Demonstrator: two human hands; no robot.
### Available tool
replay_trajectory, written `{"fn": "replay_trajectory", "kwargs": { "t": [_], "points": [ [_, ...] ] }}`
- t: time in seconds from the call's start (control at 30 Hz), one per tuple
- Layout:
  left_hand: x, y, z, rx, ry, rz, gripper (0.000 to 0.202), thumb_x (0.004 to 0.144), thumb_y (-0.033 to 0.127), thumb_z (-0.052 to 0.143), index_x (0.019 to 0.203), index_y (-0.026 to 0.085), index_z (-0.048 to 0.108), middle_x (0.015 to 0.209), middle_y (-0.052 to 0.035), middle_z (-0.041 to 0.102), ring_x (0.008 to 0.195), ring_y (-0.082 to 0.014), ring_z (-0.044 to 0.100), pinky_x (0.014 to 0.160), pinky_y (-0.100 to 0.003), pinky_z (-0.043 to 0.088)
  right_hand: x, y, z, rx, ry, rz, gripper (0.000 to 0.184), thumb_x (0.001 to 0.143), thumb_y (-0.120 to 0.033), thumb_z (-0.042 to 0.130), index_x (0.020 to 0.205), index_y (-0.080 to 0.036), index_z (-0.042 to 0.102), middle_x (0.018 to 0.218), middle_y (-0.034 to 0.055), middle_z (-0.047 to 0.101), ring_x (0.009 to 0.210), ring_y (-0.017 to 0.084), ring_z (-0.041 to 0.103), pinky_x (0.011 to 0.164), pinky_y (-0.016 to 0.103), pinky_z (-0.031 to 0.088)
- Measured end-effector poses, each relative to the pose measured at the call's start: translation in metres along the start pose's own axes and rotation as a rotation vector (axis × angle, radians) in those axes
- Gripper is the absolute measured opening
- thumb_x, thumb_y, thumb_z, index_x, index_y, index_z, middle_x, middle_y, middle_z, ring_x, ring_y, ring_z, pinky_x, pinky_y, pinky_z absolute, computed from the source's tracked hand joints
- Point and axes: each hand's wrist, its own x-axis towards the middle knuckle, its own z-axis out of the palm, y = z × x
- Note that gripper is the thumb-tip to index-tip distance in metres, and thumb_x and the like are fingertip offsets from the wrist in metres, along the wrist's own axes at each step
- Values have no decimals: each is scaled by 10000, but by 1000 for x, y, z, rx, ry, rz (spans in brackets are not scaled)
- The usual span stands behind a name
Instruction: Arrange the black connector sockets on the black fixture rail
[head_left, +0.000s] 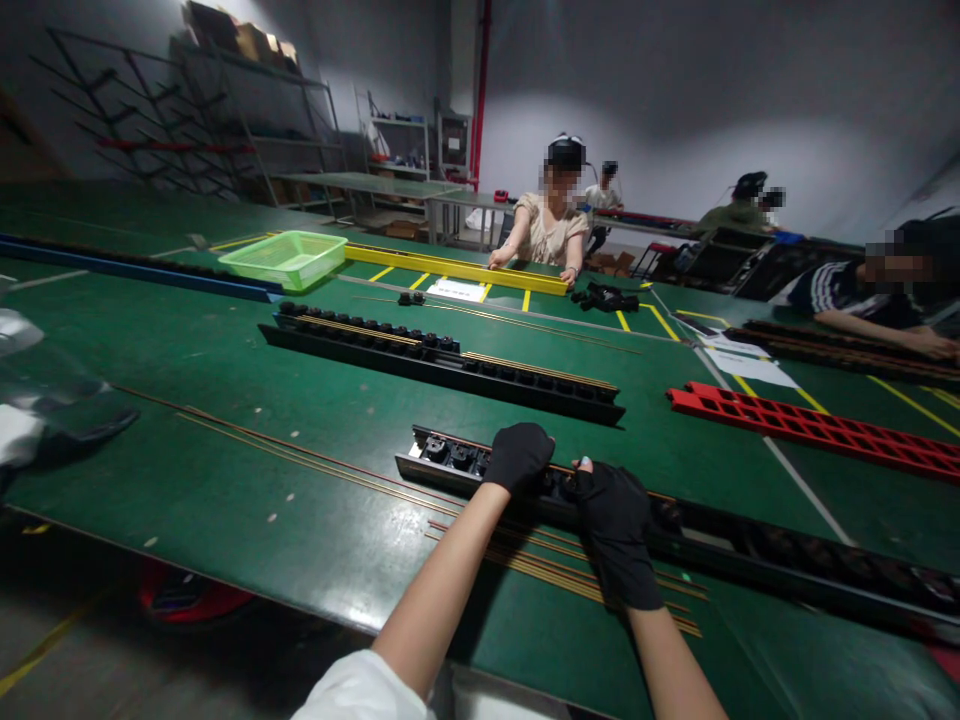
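Note:
A long black rail point(450, 477) lies across the near table, with a row of black block-like parts point(461, 457) in its channel. My left hand point(519, 458), in a black fingerless glove, is closed over the rail's left part; its fingertips are hidden. Just to the right, my right hand point(619, 525) is gloved too and closed, its thumb tip showing at the rail. A thin copper-coloured rod point(562, 468) runs along the channel between both hands, and they appear to pinch it. Several loose thin rods point(517, 560) lie in front of the rail, partly under my forearms.
Beyond lies another black rail point(450, 375) with rods. A red slotted rail point(810, 430) is on the right, a green basket point(289, 262) at the far left. Across the table a person holds a yellow rail point(457, 270); another works at right. Clear plastic point(45, 400) is at left.

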Motion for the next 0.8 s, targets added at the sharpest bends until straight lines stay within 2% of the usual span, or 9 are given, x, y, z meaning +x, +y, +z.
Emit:
{"fn": "replay_trajectory", "kwargs": {
  "t": [0.8],
  "points": [
    [2,-1,2,-7,8,-5,397,982,335,333,1025,101,651,997,-197,650,990,-292,631,806,-407,505,1,-2,-2,-3,-7,9,476,974,-369,358,636,-171,628,628,56,643,585,170,507,633,294,268]
  ]
}}
